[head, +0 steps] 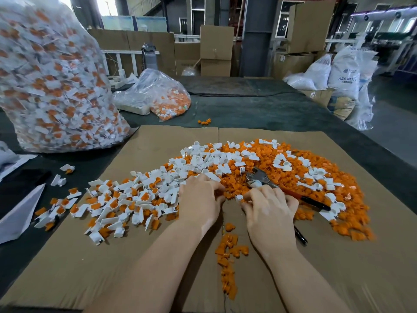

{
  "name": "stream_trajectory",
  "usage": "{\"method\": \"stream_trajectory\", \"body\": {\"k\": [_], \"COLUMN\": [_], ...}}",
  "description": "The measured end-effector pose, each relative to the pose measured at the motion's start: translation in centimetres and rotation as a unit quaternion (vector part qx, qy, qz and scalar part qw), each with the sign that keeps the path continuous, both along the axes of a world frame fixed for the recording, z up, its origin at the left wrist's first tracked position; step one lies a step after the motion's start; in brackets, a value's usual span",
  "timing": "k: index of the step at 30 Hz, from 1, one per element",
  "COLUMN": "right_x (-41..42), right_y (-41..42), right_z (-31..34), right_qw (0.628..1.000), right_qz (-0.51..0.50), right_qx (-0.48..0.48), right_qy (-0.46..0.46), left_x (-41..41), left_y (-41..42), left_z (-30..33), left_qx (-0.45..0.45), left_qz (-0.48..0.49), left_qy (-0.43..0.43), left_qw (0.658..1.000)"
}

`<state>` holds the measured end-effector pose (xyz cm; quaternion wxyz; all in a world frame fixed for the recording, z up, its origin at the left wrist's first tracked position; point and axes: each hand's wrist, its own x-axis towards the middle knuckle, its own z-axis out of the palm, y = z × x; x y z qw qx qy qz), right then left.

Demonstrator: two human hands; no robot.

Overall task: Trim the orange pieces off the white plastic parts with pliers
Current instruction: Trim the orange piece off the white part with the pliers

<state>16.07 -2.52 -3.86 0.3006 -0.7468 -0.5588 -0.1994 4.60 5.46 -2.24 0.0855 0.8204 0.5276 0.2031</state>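
Observation:
A heap of white plastic parts point(135, 195), many still carrying orange pieces, covers the left of a cardboard sheet point(94, 263). To the right lies a wide spread of cut-off orange pieces point(316, 177) mixed with white parts. My left hand point(198, 199) lies palm down at the heap's edge, fingertips curled into the pieces; what they hold is hidden. My right hand point(268, 206) grips the pliers point(255, 177). Their metal head pokes out past my fingers with a white part at the jaws, and the red and black handles stick out beside my hand and wrist.
A tall clear bag point(52, 82) full of untrimmed parts stands at the left. A smaller bag point(158, 96) lies behind the cardboard on the dark table. A trail of orange scraps point(228, 256) runs between my forearms. Cartons and white sacks point(343, 71) stand beyond.

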Motion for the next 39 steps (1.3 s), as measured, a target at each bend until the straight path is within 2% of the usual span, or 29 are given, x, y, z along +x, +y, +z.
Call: {"method": "stream_trajectory", "body": {"k": [6,13,23,29,39], "right_x": [0.3,0.3,0.4,0.4,0.3], "right_y": [0.2,0.1,0.1,-0.1,-0.3], "right_z": [-0.1,-0.2,-0.1,0.4,0.4], "right_qw": [0.998,0.996,0.997,0.995,0.993], "right_qz": [-0.003,-0.008,-0.004,0.036,0.083], "right_qx": [0.037,0.063,0.037,0.046,0.058], "right_qy": [0.049,0.059,0.074,0.085,0.059], "left_x": [0.3,1.6,2.2,1.5,0.6], "left_y": [-0.2,-0.6,-1.2,-1.6,-2.2], "left_z": [0.0,0.2,0.1,0.2,-0.4], "left_qx": [0.008,0.037,0.040,0.027,-0.052], "left_qz": [-0.014,-0.083,-0.108,-0.131,-0.121], "left_qy": [-0.082,-0.030,-0.059,-0.170,-0.239], "left_qw": [0.996,0.995,0.992,0.976,0.962]}}
